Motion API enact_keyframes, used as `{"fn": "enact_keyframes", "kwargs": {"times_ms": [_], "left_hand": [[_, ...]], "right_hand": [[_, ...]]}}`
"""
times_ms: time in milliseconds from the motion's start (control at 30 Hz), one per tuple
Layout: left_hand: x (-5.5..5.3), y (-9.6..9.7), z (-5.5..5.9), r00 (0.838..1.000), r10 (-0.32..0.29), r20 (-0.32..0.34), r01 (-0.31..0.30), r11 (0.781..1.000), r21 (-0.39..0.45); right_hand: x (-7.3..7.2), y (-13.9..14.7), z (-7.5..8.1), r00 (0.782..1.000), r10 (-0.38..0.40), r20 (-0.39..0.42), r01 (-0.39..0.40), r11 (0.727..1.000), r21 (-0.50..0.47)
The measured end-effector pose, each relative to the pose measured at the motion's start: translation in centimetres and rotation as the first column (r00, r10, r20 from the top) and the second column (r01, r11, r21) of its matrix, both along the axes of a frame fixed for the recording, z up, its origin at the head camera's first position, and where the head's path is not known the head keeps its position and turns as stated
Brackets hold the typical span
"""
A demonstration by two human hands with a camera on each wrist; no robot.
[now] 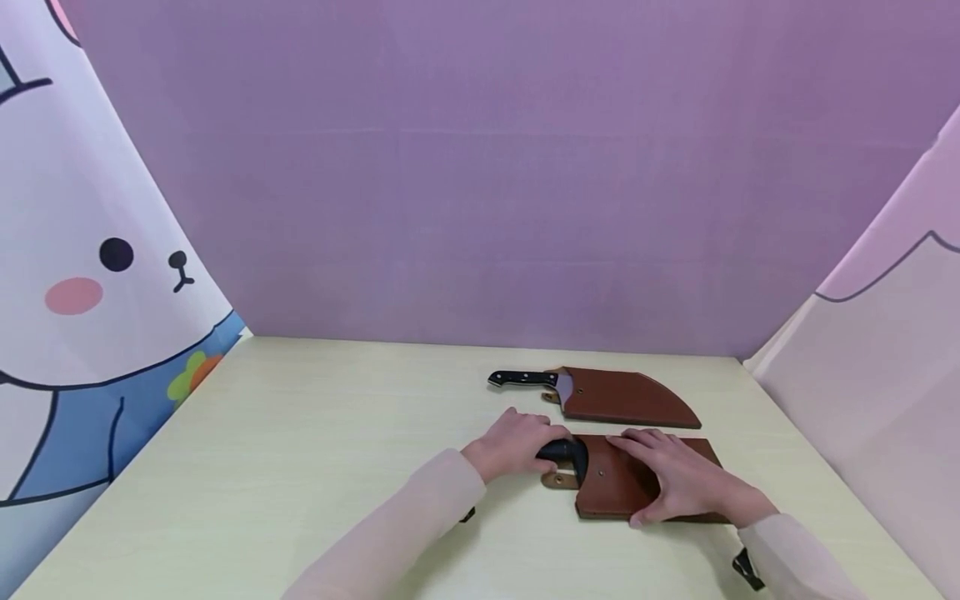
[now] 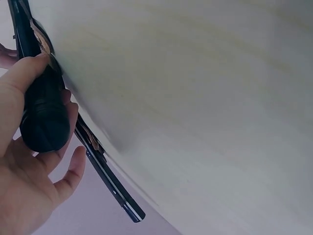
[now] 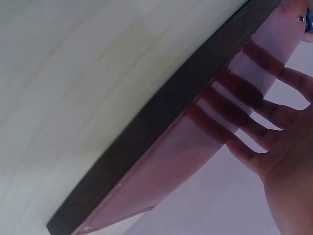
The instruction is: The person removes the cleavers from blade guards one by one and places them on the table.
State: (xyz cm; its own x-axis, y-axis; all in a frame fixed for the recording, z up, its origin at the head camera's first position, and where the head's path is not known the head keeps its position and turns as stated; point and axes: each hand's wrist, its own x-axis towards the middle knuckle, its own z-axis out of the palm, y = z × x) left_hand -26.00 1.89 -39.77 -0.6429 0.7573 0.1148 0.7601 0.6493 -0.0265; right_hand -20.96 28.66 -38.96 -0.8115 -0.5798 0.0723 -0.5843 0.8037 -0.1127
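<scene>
My left hand (image 1: 513, 446) grips the black handle (image 2: 46, 117) of a knife, thumb along one side and fingers round the other. The knife's blade is hidden in a brown leather sheath (image 1: 600, 498) lying flat on the table. A dark piece (image 1: 579, 458) beside the handle shows at the sheath's mouth. Across the same sheath, my right hand (image 1: 678, 477) rests with fingers spread, thumb at the near edge. In the right wrist view its fairly straight fingers (image 3: 266, 132) touch the sheath's glossy face (image 3: 171, 161).
Behind lies a second knife (image 1: 525, 378) with a riveted black handle, in a curved brown sheath (image 1: 622, 398). A strap tab with a snap (image 1: 558, 481) sticks out from the nearer sheath. A purple wall (image 1: 480, 183) stands behind the pale table (image 1: 337, 400), with cartoon-printed panels at both sides.
</scene>
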Motion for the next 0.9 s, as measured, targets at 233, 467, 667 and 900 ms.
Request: {"fn": "enact_keyframes", "kwargs": {"times_ms": [233, 467, 667, 900], "left_hand": [[-0.02, 0.05, -0.01, 1.000, -0.006, -0.007, 0.006, 1.000, -0.013], [-0.08, -0.13, -0.15, 1.000, -0.012, -0.011, 0.012, 1.000, -0.005], [-0.08, -0.35, -0.14, 0.999, -0.035, -0.019, 0.035, 0.999, -0.002], [0.09, -0.88, 0.33, 0.998, -0.055, -0.018, 0.055, 0.998, 0.013]], "right_hand": [[0.13, -0.03, 0.11, 1.000, 0.013, -0.021, -0.013, 1.000, -0.011], [0.35, -0.18, 0.31, 1.000, 0.012, -0.028, -0.012, 1.000, -0.011], [0.69, -0.21, 0.43, 0.999, 0.005, -0.034, -0.006, 1.000, -0.011], [0.76, -0.33, 0.52, 0.998, 0.011, -0.056, -0.012, 1.000, -0.024]]}}
